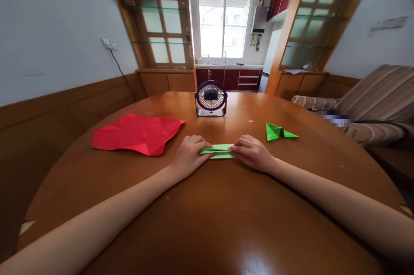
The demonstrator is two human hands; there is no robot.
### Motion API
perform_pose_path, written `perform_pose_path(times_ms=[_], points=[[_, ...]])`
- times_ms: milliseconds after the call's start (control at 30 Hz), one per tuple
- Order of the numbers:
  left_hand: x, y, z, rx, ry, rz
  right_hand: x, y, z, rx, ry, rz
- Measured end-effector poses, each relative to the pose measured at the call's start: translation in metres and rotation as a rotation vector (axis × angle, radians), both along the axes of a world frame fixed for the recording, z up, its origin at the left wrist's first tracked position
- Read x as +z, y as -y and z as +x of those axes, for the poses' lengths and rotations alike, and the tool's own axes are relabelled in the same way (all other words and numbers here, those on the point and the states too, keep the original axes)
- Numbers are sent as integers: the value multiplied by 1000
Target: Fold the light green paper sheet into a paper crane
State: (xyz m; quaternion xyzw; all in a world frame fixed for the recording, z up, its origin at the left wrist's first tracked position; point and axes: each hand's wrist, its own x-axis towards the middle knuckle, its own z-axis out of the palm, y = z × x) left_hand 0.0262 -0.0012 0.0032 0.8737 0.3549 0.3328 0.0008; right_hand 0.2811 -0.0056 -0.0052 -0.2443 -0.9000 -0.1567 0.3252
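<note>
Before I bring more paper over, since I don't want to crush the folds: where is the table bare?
Bare wood lies along the near table edge between the forearms, and at far right beyond the small green fold. It is crowded mid-table: red sheet, fan, and both hands, left hand and right hand, pressing the green strip.

Left hand [189, 154] and right hand [250, 150] press a folded green paper strip [217, 151] flat on the bench [207, 223]; red sheet [137, 134] lies left.
</note>
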Motion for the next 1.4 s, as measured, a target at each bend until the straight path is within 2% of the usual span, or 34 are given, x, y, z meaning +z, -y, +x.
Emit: perform_pose_path(times_ms=[167,300,533,667,867,967,1233,1400], points=[[1,2,-2,-19,141,-27,-3,1,0,-16,-53,20],[1,2,-2,-45,202,-77,-2,0,0,7,-113,-32],[-1,-4,-6,-115,462,-353,1,-1,2,101,-249,-245],[2,-3,-6,-110,557,-451,-2,-5,4,112,-317,-321],[11,3,-11,-111,554,-299,-2,-8,6,78,-397,-407],[13,1,-14,-124,590,-306,-1,-9,7,79,-447,-461],[9,-7,-12,4,860,-702,1,-9,7,70,-475,-538],[10,-6,-9,13,976,-775,2,-11,7,98,-519,-636]])
